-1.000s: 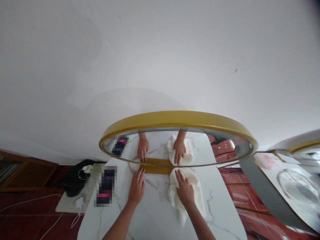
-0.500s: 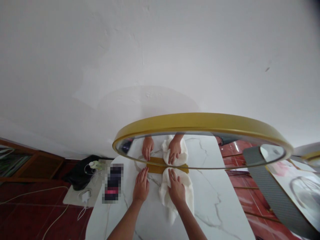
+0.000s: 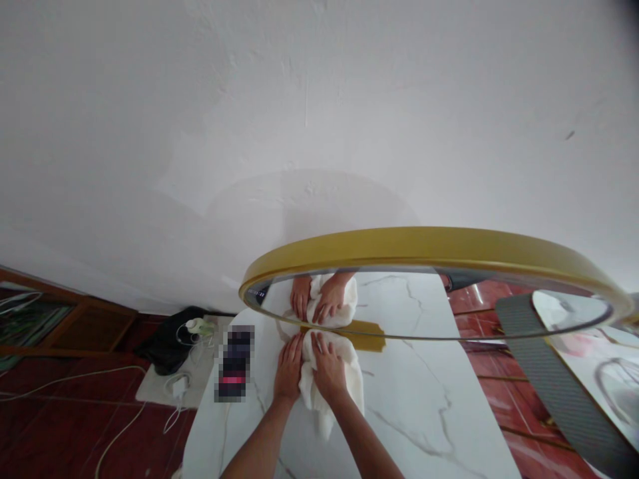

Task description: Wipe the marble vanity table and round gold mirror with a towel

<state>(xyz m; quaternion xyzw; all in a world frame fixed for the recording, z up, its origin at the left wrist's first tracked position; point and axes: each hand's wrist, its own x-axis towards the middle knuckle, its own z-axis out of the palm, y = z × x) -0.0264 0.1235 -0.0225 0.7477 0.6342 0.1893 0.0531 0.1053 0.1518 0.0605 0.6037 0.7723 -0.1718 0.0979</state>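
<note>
A round gold-framed mirror [image 3: 424, 243] leans above a white marble-patterned table [image 3: 399, 406], its glass facing down and its lower edge running just over a flat gold plate [image 3: 368, 342] that looks like its base. The right hand [image 3: 328, 372] lies palm down on a bunched white cloth [image 3: 353, 382], fingers extended and slightly apart, pressing the cloth over the left part of the plate; the plate's right end shows beyond it. The left hand [image 3: 288, 374] rests flat just beside the cloth, its fingers stretched forward and close together. Its fingertips seem to reach the plate's left end, though the cloth and the mirror edge hide the exact contact. The glass reflects both hands, the cloth and the plate.

A pixelated dark rectangular object [image 3: 234, 362] lies on the table to the left of the hands. Beyond that side, a black bag [image 3: 167, 342] and a white charger [image 3: 180, 387] with cables sit low, above red floor tiles [image 3: 50, 432]. A pale wall [image 3: 299, 100] rises behind the mirror.
</note>
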